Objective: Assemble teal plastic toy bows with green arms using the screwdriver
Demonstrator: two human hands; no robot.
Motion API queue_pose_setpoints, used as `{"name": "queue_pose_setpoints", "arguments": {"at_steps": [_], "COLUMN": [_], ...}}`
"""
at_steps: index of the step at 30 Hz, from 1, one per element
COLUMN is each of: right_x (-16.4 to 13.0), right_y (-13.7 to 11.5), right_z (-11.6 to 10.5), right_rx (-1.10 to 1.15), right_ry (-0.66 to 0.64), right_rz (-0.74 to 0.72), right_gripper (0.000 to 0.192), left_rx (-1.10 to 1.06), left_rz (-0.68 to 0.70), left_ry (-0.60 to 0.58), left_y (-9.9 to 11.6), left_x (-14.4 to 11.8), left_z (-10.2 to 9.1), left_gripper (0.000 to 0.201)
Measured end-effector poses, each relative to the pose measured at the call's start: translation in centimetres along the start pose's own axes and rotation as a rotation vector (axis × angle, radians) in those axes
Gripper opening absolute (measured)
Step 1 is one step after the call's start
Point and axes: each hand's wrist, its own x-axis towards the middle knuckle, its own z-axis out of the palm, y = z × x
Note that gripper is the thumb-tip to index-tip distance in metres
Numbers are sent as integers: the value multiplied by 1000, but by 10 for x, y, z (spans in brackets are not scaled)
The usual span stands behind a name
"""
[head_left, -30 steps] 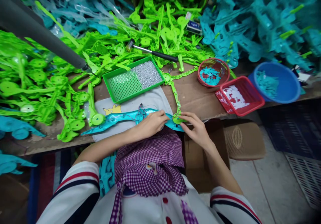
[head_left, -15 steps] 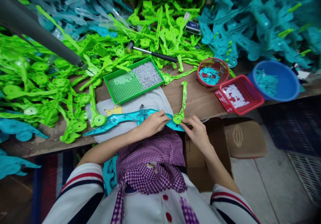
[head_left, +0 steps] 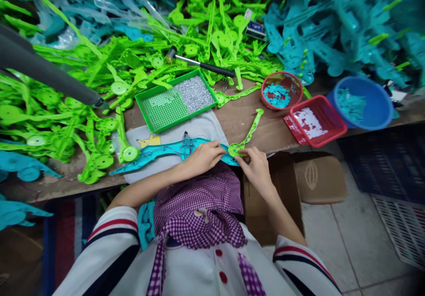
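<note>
A long blue plastic shell (head_left: 159, 151) lies near the table's front edge on a light cloth (head_left: 172, 136), with thin wires and a small dark part at its middle. My left hand (head_left: 206, 156) is closed on the shell's right half, fingertips together near the green disc. My right hand (head_left: 255, 167) pinches the round base of a green plastic arm (head_left: 251, 133), which sits over the shell's right end. The arm's strip points up and right. A second green arm (head_left: 129, 153) lies over the shell's left part. My fingers hide some of the shell.
Behind the cloth is a green basket (head_left: 151, 125) of small silvery pieces, and a hammer (head_left: 206, 67). To the right stand a round red basket (head_left: 295, 83), a rectangular red basket (head_left: 340, 125) and a blue basin (head_left: 385, 105). Green parts (head_left: 99, 66) pile left; a grey tool (head_left: 56, 72) hangs there.
The green arm in my right hand has turned clockwise, its far end swinging to the right. My left hand stays at the shell. The whole view has shifted slightly.
</note>
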Motion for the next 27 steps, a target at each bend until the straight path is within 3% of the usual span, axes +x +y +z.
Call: {"name": "queue_pose_setpoints", "arguments": {"at_steps": [4, 9, 15, 22, 27], "right_x": [1, 2, 3, 5, 4], "right_y": [0, -4, -15, -17, -22], "right_z": [-3, -8, -6, -5, -8], "right_rx": [-77, -258, -316, -411, -493], "right_ry": [-57, -69, -74, -157, -208], "right_rz": [-51, -130, -361, -417, -408], "right_gripper": [41, 39, 36, 38, 41], "left_rx": [92, 201, 128, 86, 139], "left_rz": [-54, -131, -90, -47, 42], "left_ry": [-34, -80, -204, -13, 0], "left_y": [6, 14, 10, 0, -8], "left_x": [1, 11, 20, -15, -9], "left_z": [-1, -9, -27, -26, -27], "left_gripper": [32, 33, 27, 29, 27]}}
